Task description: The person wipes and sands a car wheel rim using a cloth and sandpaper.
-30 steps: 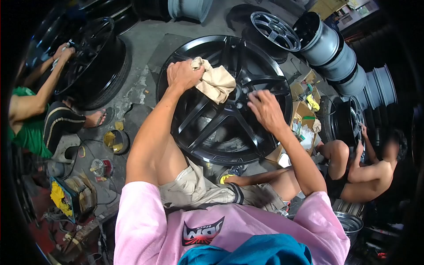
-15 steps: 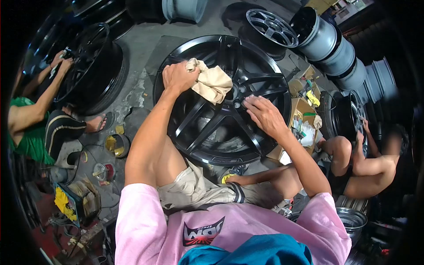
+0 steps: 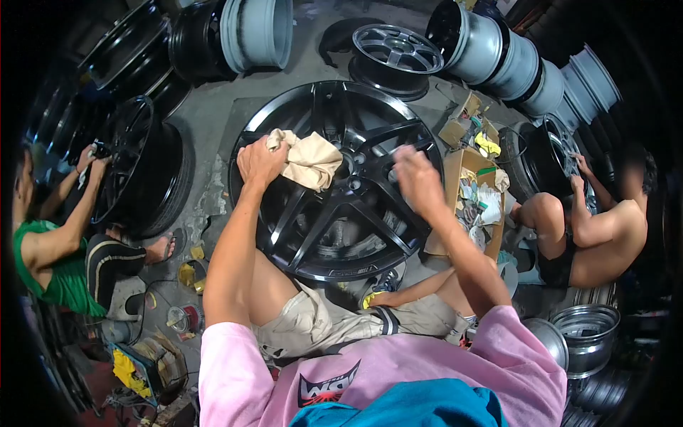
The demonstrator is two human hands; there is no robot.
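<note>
A large black multi-spoke wheel rim [image 3: 390, 135] lies face up in front of my knees. My left hand [image 3: 262, 162] is closed on a crumpled beige cloth [image 3: 313, 162], which drapes over the spokes to the left of the hub. On the other side, my right hand [image 3: 418, 181] is over the right-hand spokes, its fingers smeared by motion. Whether it holds anything small, or touches the metal, does not show.
Beside the rim stands a cardboard box [image 3: 495, 238] of scraps and pads. Co-workers sit at left [image 3: 53, 249] and right [image 3: 605, 249], each at a wheel. A silver rim [image 3: 398, 48] and stacked grey barrels [image 3: 516, 67] lie behind; tins [image 3: 191, 276] and cables are at left.
My right hand has moved away from the hub, outward over the right-hand spokes. My left hand still grips the cloth. The camera view has shifted, so the rim appears lower and further left.
</note>
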